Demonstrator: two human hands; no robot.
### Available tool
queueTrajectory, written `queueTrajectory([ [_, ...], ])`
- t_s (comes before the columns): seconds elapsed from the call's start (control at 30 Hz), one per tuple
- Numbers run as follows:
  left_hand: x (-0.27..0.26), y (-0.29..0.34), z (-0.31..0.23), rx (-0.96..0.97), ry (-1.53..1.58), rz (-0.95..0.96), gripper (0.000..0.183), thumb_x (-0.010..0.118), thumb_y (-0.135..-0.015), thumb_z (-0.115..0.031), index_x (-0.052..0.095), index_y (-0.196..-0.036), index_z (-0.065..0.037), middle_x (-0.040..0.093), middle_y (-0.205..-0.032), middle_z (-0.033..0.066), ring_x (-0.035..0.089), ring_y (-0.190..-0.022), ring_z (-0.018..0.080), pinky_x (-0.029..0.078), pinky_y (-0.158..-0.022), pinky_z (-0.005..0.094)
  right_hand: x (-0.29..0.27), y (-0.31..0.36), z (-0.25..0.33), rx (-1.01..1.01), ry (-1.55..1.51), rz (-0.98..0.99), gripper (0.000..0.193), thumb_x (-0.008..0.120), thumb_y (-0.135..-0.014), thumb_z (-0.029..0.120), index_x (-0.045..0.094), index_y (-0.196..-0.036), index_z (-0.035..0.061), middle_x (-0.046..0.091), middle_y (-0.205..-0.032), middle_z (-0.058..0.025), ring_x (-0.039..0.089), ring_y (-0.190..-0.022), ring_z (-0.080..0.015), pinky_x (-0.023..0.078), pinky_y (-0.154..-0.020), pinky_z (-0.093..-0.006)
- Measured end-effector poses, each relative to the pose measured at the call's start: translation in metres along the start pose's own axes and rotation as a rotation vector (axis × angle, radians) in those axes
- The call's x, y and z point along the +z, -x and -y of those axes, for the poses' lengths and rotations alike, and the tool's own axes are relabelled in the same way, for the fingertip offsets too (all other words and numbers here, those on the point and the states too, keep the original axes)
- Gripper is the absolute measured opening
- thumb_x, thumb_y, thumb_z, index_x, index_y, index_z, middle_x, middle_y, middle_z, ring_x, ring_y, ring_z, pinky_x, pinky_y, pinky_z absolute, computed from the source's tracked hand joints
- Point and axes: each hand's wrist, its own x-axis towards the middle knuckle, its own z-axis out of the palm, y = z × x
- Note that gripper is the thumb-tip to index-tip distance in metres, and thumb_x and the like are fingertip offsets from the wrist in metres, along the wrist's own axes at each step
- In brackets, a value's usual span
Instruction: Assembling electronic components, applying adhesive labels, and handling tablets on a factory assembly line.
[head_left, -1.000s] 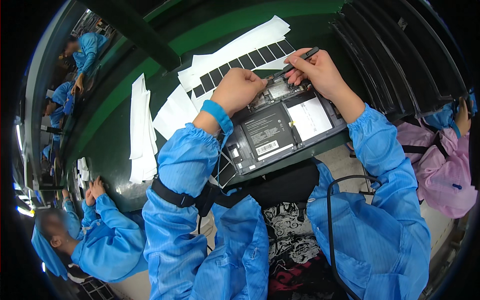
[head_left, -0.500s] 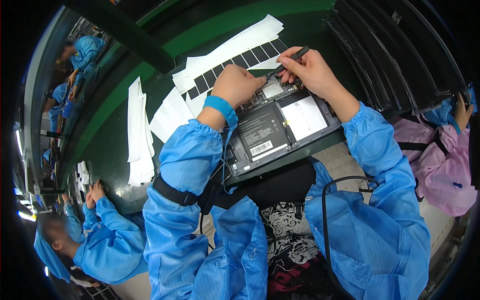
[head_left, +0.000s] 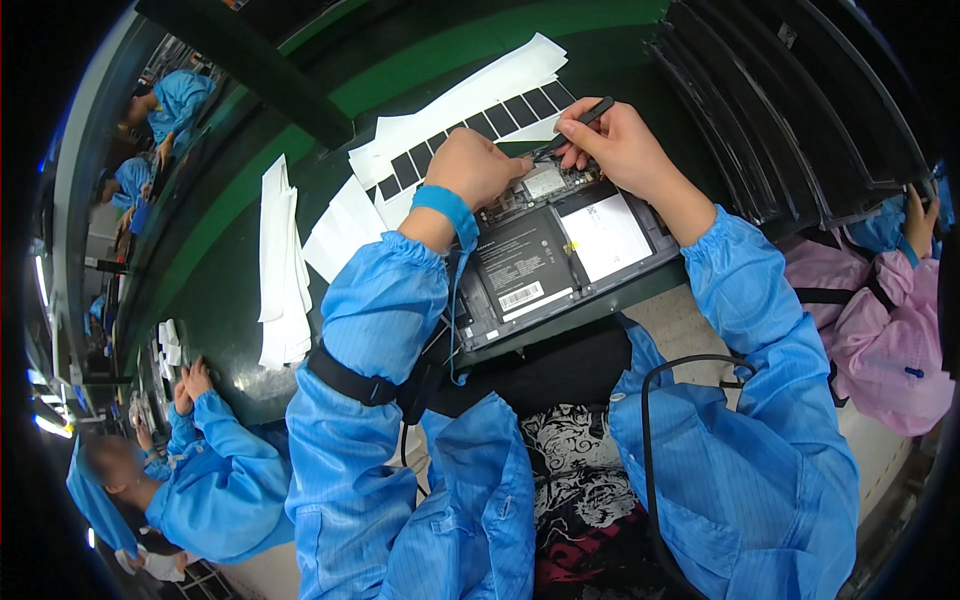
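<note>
An opened laptop base (head_left: 482, 328) lies in front of me, with a black battery (head_left: 520, 255), a white-covered rectangular part (head_left: 604, 238) and a circuit board (head_left: 544, 184) exposed. My right hand (head_left: 632, 150) grips black tweezers (head_left: 597, 112) whose tips point down at the far edge of the board. On the left side of the board, my left hand (head_left: 468, 175) is closed with thumb and fingers together. Whatever lies between those fingers is hidden. A blue wrist strap (head_left: 446, 208) with a cord circles my left wrist.
Beyond the laptop lies a white sheet with black rectangular stickers (head_left: 480, 124). White paper strips (head_left: 284, 265) rest on the green table (head_left: 215, 270) to the left. Black upright panels (head_left: 770, 110) stand at the right. Co-workers (head_left: 215, 480) sit on both sides.
Both hands stay almost in place over the board, with the tweezers still in the right one. The whole view has shifted very slightly.
</note>
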Motion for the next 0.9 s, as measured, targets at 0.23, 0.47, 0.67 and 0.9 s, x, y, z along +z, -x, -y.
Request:
queueTrajectory([
  [0.23,-0.013,0.004,-0.014,-0.039,-0.255,-0.007,0.044,0.079,-0.073,-0.040,0.071,-0.072,0.003,0.065,-0.061,0.0113,0.065,-0.056,0.0235,0.051,-0.059,0.0321,0.000,0.000,-0.003,-0.012,-0.023,-0.030,0.017,0.058,-0.094,0.016,0.059,-0.092,-0.0013,0.066,-0.073,-0.0096,0.063,-0.062,-0.0110,0.048,-0.055,-0.0230],
  [0.47,-0.031,-0.005,0.000,-0.024,-0.107,-0.007,0.046,0.068,-0.080,-0.047,0.072,-0.074,-0.002,0.065,-0.063,0.0159,0.064,-0.060,0.0277,0.050,-0.061,0.0365,-0.005,-0.001,0.002,0.007,-0.136,-0.189,0.021,0.057,-0.095,0.018,0.061,-0.091,-0.0021,0.067,-0.075,-0.0114,0.062,-0.059,-0.0094,0.045,-0.051,-0.0202],
  [0.67,-0.021,-0.014,0.007,0.149,-0.062,-0.227,0.045,0.067,-0.083,-0.044,0.072,-0.075,0.000,0.063,-0.061,0.0137,0.062,-0.057,0.0245,0.049,-0.060,0.0363,-0.004,0.002,0.002,-0.005,-0.199,-0.178,0.019,0.057,-0.095,0.015,0.062,-0.095,-0.0032,0.067,-0.076,-0.0131,0.063,-0.062,-0.0102,0.047,-0.054,-0.0201],
  [0.9,-0.013,0.007,0.015,0.149,0.099,0.014,0.047,0.069,-0.082,-0.043,0.071,-0.080,0.004,0.062,-0.061,0.0088,0.056,-0.054,0.0167,0.046,-0.056,0.0326,-0.005,-0.004,-0.005,0.062,-0.246,-0.051,0.018,0.057,-0.096,0.016,0.059,-0.100,-0.0019,0.067,-0.079,-0.0130,0.063,-0.064,-0.0099,0.049,-0.057,-0.0195],
])
